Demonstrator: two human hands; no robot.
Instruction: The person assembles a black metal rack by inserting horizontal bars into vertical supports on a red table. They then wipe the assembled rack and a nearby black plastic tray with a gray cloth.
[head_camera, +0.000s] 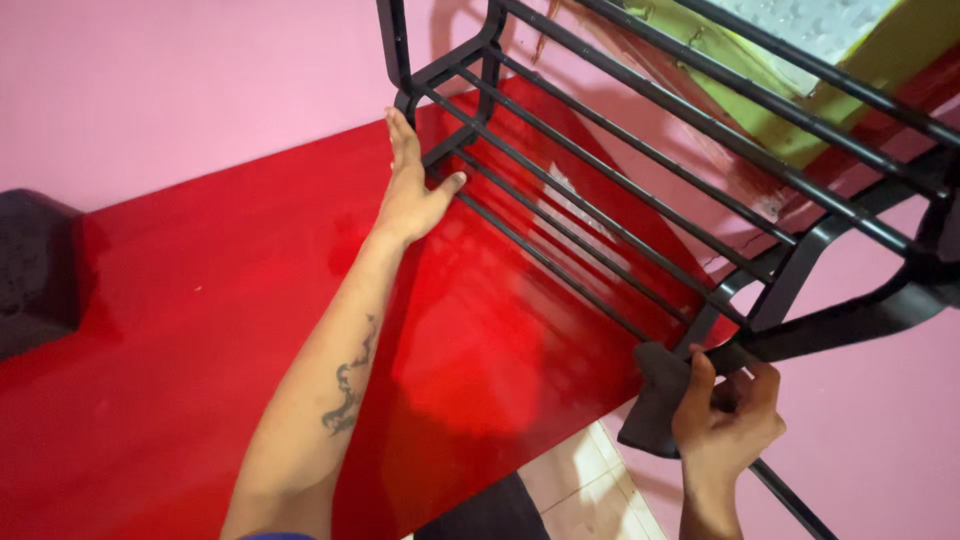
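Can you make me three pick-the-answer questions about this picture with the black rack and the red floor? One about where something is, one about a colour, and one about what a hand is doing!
1. Where is the left hand?
A. On the far end frame of the black metal rack
B. Flat on the pink wall
C. On the dark block at the left edge

2. What colour is the shiny floor under the rack?
A. Green
B. Red
C. White

3. What is the right hand doing?
A. Hanging free, touching nothing
B. Pressing flat on the floor
C. Gripping the near end of the rack, by its dark grey end piece

Answers: 1 A, the fingers lie along the rack's far corner post. 2 B, the glossy surface is bright red. 3 C, its fingers curl around the frame beside the end piece.
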